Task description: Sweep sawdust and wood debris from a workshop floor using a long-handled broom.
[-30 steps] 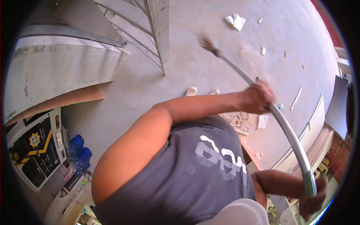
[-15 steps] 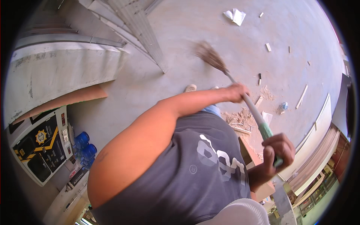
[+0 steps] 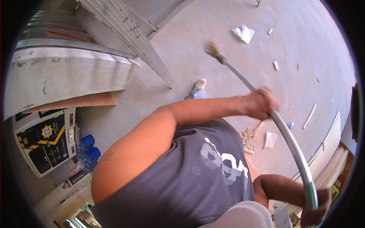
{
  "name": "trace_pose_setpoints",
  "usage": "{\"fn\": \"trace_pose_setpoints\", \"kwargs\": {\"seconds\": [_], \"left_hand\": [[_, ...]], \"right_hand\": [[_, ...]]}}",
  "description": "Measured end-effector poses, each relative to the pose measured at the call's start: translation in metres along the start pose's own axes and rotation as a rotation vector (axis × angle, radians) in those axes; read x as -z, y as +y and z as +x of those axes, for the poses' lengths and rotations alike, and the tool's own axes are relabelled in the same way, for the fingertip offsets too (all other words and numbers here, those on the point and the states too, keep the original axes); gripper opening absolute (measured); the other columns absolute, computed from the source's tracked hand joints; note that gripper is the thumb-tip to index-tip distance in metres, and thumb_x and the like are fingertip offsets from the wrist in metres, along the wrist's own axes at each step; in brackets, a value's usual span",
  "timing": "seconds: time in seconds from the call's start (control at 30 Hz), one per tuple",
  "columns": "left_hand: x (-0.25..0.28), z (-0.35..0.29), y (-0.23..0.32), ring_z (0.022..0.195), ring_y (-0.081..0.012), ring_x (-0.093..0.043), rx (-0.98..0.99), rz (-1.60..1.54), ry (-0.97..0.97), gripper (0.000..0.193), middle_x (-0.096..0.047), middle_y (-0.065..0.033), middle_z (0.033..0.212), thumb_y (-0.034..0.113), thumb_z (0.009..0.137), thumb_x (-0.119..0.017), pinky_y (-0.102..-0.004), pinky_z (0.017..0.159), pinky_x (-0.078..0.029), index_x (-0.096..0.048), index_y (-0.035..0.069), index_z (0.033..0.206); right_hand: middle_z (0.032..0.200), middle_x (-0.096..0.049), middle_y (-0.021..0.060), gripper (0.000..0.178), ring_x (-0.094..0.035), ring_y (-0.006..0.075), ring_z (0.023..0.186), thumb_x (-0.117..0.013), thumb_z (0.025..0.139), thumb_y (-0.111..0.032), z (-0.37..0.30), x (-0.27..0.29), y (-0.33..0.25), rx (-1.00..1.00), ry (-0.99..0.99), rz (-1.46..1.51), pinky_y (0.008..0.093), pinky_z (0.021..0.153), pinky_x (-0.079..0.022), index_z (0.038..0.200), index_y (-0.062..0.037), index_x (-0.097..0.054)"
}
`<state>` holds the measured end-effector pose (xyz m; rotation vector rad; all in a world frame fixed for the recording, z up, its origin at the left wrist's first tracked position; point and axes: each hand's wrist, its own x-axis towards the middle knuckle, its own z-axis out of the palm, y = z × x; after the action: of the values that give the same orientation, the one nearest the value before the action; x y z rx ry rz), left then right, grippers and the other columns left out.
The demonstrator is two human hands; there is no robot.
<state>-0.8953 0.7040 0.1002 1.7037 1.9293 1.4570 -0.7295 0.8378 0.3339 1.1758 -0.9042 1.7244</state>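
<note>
Both our left hand (image 3: 262, 103) and right hand (image 3: 315, 207) grip the broom (image 3: 266, 110), bristles toward twelve o'clock, debris pile (image 3: 249, 136) near.

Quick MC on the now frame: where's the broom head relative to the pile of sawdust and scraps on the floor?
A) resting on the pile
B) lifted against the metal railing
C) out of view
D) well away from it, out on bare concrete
D: the broom head sits on bare concrete far from the pile, which lies near the person's torso; left hand and right hand both grip the handle.
</note>
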Motion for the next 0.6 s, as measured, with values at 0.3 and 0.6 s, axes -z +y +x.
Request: {"fn": "trace_pose_setpoints", "kwargs": {"seconds": [0.3, 0.6], "left_hand": [[0.186, -0.180, -0.251, 0.081, -0.0315, -0.064, 0.748, 0.722, 0.685, 0.009, -0.066, -0.0104, 0.078, 0.010, 0.073, -0.068, -0.0460, 0.078, -0.046, -0.066, 0.012, 0.081], [0.188, -0.073, -0.349, 0.087, -0.0324, -0.063, 0.392, 0.289, 0.251, 0.016, -0.066, -0.0092, 0.084, 0.008, 0.070, -0.070, -0.0430, 0.081, -0.047, -0.067, 0.013, 0.085]], "right_hand": [[0.078, -0.058, 0.0077, 0.020, -0.057, 0.0185, 0.080, -0.068, 0.089, -0.009, -0.141, 0.079, 0.310, -1.268, 0.000, -0.339, 0.0301, 0.072, -0.043, 0.075, 0.0024, -0.059], [0.067, -0.055, 0.0060, 0.024, -0.053, 0.0195, 0.057, -0.075, 0.078, -0.006, -0.067, 0.045, 0.363, -1.267, -0.301, -0.626, 0.0326, 0.059, -0.044, 0.068, -0.0022, -0.054]]}}
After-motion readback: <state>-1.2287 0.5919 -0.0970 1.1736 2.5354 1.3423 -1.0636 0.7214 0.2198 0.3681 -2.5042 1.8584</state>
